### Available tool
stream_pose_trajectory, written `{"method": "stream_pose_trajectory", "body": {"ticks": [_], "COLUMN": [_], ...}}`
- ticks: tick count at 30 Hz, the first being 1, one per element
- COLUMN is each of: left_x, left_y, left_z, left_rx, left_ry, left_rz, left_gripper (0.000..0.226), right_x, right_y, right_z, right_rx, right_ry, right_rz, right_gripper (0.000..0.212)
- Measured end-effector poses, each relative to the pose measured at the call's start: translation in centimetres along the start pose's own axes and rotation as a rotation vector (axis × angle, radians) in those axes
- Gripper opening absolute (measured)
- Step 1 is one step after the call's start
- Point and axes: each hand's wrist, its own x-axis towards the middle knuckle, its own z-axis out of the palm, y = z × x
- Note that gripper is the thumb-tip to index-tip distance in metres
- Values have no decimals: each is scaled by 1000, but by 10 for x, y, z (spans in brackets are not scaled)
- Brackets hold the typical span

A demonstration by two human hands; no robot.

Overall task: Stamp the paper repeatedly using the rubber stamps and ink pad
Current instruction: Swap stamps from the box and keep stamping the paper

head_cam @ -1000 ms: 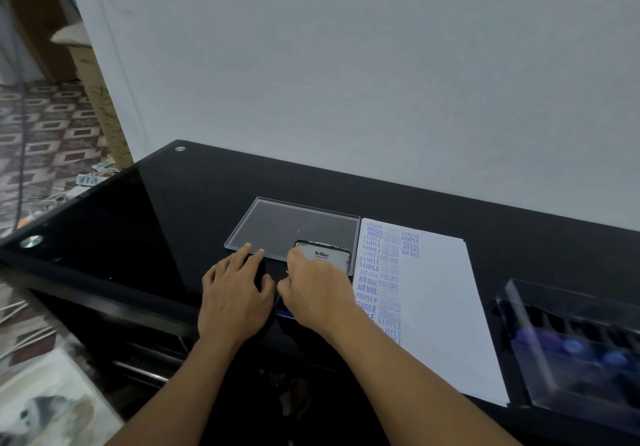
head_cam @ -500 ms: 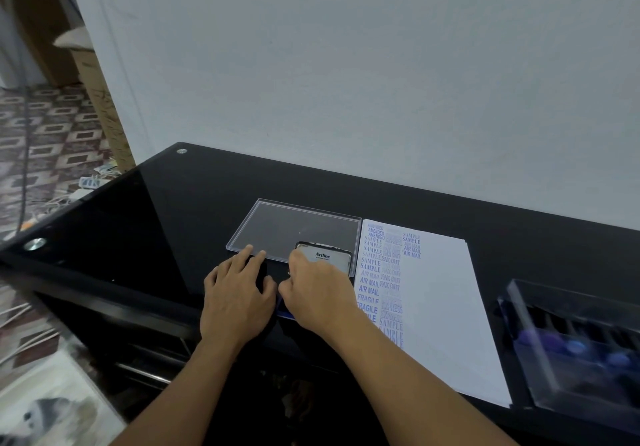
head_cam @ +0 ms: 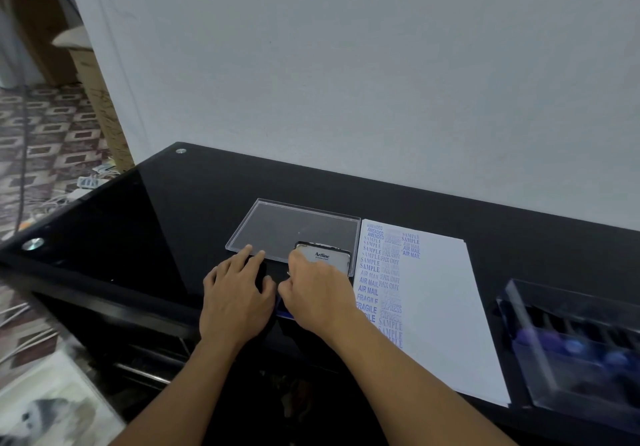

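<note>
At the near edge of the black glass worktop (head_cam: 194, 203), left of centre, both hands work close together.

Left hand (head_cam: 235, 300): palm down, fingers straight and slightly spread. It rests flat on a dark object (head_cam: 260, 274) that cannot be made out against the glass. The index and middle fingertips reach the near edge of a clear plastic tray (head_cam: 294, 227), which lies flat toward the back edge.

Right hand (head_cam: 318, 296): just beside the left, knuckles up, fingers curled downward. The index tip touches the left corner of the ink pad (head_cam: 323, 257). The pad's white lid, printed "Artline", stands tilted up behind the knuckles. A thin blue strip (head_cam: 284, 311) shows below the thumb side. The back of the hand hides whatever the curled fingers grip, so I cannot tell if they hold a stamp.

The ink pad sits against the tray's near right corner, just left of the paper.

Paper (head_cam: 436, 300): a white sheet just right of the hands, running from mid-worktop to the near edge. Blue imprints sit in columns down its left side, among them SAMPLE, AIR MAIL, FAX OUT, FRAGILE, EXPRESS and AMENDED. The right part is blank.

At the right end of the worktop is a clear box (head_cam: 581, 348), blurred, with blue-topped stamps (head_cam: 573, 345) inside.

A grey wall (head_cam: 346, 65) is behind, and a patterned floor (head_cam: 45, 134) lies off the left end.
</note>
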Motion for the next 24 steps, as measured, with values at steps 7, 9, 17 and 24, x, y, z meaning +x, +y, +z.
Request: {"method": "stream_pose_trajectory", "body": {"ticks": [7,9,17,24], "left_x": [0,0,0,0], "left_y": [1,0,0,0], "left_z": [-2,-2,-1,-1], "left_rx": [-4,-4,-2,-3], "left_ry": [0,-1,-3,-5], "left_rz": [1,-1,4,2], "left_gripper": [53,53,53,52], "right_x": [0,0,0,0], "right_y": [-1,-1,0,-1], "right_z": [-2,-2,0,-1], "right_rx": [8,5,-13,-7], "right_ry": [-10,-3,3,2], "right_rz": [8,9,6,3], "right_gripper": [13,13,13,13]}}
